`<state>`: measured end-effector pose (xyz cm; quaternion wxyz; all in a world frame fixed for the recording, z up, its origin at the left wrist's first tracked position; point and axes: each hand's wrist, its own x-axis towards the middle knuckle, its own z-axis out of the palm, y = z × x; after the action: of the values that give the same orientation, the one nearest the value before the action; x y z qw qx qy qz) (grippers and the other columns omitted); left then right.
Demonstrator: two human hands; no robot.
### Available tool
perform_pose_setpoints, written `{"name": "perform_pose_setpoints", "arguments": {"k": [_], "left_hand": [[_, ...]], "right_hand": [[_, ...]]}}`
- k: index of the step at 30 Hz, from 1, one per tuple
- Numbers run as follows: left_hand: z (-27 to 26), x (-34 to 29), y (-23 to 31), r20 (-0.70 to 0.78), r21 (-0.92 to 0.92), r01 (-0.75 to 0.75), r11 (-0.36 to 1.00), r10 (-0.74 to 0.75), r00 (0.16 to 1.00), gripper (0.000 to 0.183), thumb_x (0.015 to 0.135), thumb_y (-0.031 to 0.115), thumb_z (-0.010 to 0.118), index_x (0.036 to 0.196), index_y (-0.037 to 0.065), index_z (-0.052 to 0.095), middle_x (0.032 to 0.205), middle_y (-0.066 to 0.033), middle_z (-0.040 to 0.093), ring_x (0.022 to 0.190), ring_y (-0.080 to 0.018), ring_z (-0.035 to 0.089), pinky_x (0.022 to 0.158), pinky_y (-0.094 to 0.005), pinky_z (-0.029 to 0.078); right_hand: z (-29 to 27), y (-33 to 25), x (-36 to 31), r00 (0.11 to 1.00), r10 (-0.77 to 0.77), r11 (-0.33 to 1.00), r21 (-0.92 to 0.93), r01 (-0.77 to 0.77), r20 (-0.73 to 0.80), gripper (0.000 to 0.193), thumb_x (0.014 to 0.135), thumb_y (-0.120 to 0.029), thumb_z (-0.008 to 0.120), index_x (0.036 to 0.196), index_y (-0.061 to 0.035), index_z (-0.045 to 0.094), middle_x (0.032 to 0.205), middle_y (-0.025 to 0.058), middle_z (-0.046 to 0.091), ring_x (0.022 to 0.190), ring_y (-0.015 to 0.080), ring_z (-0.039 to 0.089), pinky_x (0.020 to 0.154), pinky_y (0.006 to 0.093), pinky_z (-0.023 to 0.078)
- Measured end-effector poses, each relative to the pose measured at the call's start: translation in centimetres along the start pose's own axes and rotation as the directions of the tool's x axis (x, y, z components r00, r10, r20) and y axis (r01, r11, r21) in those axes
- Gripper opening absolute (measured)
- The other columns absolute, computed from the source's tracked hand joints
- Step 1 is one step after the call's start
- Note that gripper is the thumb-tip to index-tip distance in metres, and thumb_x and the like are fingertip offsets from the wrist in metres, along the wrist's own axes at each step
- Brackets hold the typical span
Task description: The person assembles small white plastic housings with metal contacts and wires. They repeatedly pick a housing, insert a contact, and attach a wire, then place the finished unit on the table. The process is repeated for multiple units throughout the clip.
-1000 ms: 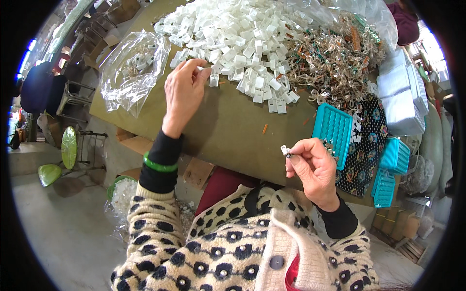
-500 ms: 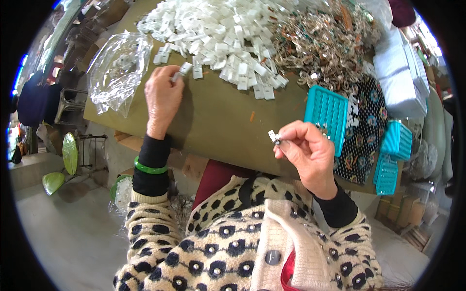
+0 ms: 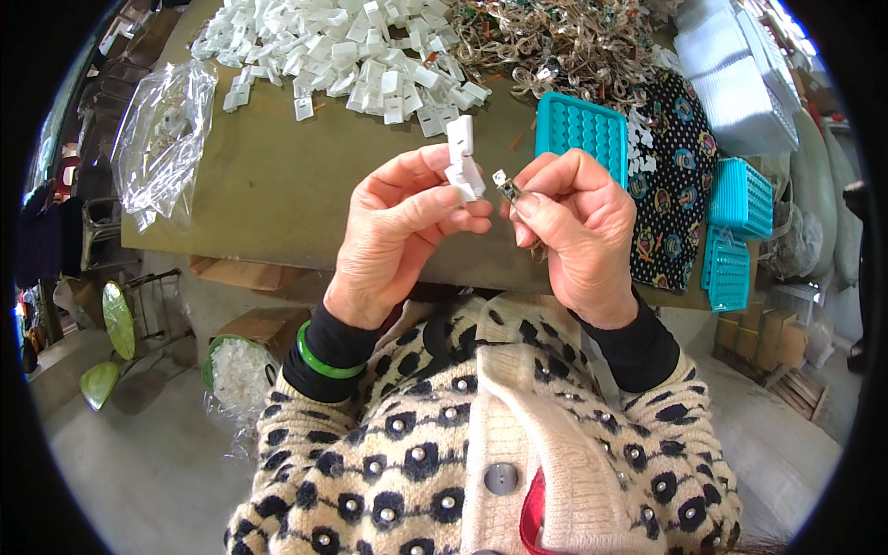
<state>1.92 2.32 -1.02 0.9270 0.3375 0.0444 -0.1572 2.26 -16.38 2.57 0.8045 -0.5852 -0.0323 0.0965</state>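
Observation:
My left hand (image 3: 393, 227) has its thumb and fingers closed on a white plastic casing (image 3: 465, 179). It looks like two white pieces, one standing above the other. Close to its right, my right hand (image 3: 583, 236) pinches a small circuit board (image 3: 508, 188) with a whitish metal end pointing up and left toward the casing. A small gap separates the two. Part of the board is hidden by my right fingers. Beyond my hands, a heap of white plastic casings (image 3: 342, 51) lies on the olive table (image 3: 268, 185).
A tangle of clear cable-like parts (image 3: 555, 42) lies at the far right. A teal tray (image 3: 544, 125) stands behind my right hand, beside a dark patterned cloth (image 3: 675, 203). More teal trays (image 3: 740, 199) and white stacked trays (image 3: 735, 88) are rightward. A clear plastic bag (image 3: 171, 139) lies left.
My left hand has come from the casing heap toward the middle, bringing white casing pieces beside my right hand. My right hand still holds the small board. The whole view has shifted.

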Motion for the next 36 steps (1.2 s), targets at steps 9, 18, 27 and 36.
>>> {"name": "perform_pose_setpoints", "arguments": {"k": [9, 18, 27, 36], "left_hand": [[0.9, 0.1, -1.8, 0.049, -0.015, -0.119, 0.993, 0.119, 0.992, 0.031, 0.085, -0.004, 0.069, 0.115, -0.004, 0.063, 0.1, -0.0165, 0.07, 0.081, -0.0219, 0.069, 0.074, -0.0348, 0.059], [0.5, 0.2, -1.9, 0.041, -0.007, -0.153, 0.988, 0.153, 0.987, 0.029, 0.083, -0.007, 0.07, 0.112, -0.004, 0.064, 0.093, -0.0156, 0.07, 0.08, -0.0216, 0.069, 0.075, -0.034, 0.058], [0.4, 0.1, -1.7, 0.048, 0.17, -0.347, 0.922, 0.344, 0.938, 0.027, 0.082, -0.011, 0.07, 0.108, -0.005, 0.064, 0.096, -0.0126, 0.068, 0.082, -0.0192, 0.068, 0.075, -0.0337, 0.06], [0.9, -0.5, -1.4, -0.118, 0.115, -0.296, 0.948, 0.309, 0.944, 0.017, 0.083, -0.007, 0.071, 0.099, -0.004, 0.064, 0.093, -0.0117, 0.07, 0.082, -0.0177, 0.069, 0.076, -0.03, 0.058]], "right_hand": [[0.0, -0.5, -0.4, 0.996, 0.087, 0.996, -0.034, -0.087, -0.029, 0.007, 0.092, -0.004, 0.064, 0.094, -0.0005, 0.059, 0.082, 0.0035, 0.066, 0.067, 0.004, 0.056, 0.062, 0.0184, 0.046], [0.2, -0.7, 0.2, 0.986, 0.156, 0.986, -0.068, -0.152, 0.051, 0.013, 0.093, -0.009, 0.065, 0.098, 0.0019, 0.06, 0.082, 0.0069, 0.068, 0.072, 0.0077, 0.063, 0.061, 0.0194, 0.047], [1.2, -0.5, -0.1, 0.998, 0.013, 0.948, -0.317, 0.005, 0.056, 0.007, 0.09, 0.002, 0.06, 0.097, 0.0018, 0.059, 0.086, 0.0072, 0.066, 0.077, 0.0118, 0.065, 0.066, 0.0249, 0.052], [2.3, 2.0, 0.0, 0.862, -0.475, 0.554, -0.701, 0.449, 0.177, 0.023, 0.076, 0.013, 0.063, 0.093, -0.0014, 0.058, 0.083, 0.01, 0.061, 0.07, 0.0237, 0.062, 0.063, 0.0315, 0.049]]}}
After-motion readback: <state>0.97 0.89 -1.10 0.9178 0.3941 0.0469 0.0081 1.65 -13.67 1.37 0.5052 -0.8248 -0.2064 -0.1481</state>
